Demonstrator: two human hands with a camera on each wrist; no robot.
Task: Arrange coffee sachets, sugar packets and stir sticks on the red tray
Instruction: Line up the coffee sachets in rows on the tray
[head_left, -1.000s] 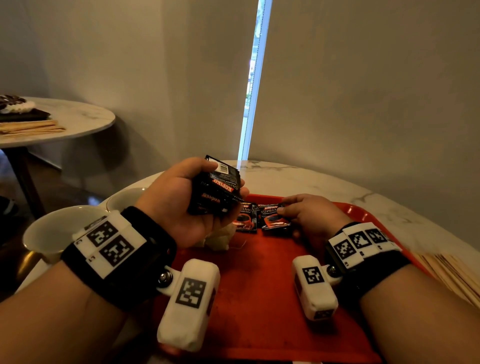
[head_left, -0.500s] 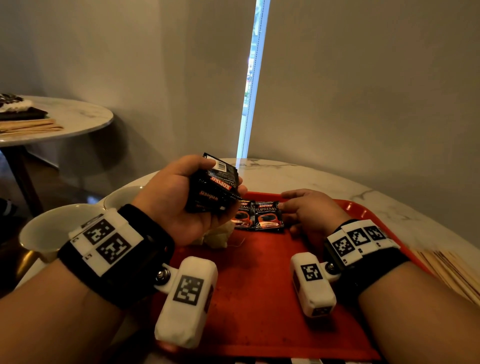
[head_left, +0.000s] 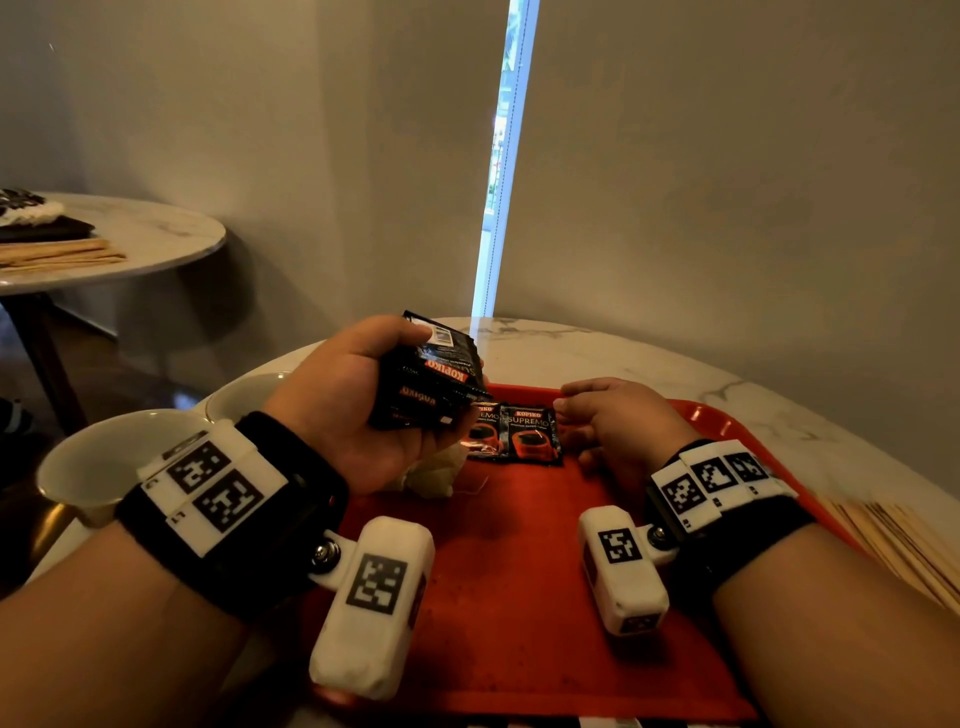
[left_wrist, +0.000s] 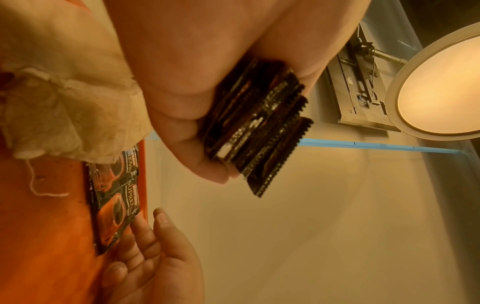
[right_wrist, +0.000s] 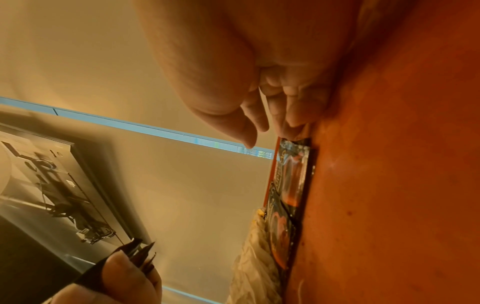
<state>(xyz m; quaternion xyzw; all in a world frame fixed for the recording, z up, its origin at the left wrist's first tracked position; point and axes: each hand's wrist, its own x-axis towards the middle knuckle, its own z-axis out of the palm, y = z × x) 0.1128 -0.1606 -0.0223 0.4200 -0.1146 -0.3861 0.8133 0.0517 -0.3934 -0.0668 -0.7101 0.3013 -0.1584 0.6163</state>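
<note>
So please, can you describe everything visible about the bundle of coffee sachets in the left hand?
The bundle of coffee sachets is a stack of several flat, glossy black packets with red KOPIKO lettering and a white barcode patch. Their zigzag-cut ends fan out slightly, as the left wrist view shows. The left hand grips the stack, holding it tilted in the air above the far left part of the red tray. It touches nothing else.

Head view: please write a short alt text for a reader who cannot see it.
The left hand grips a stack of black coffee sachets above a red tray. The right hand rests beside two sachets lying flat on the tray.
</note>
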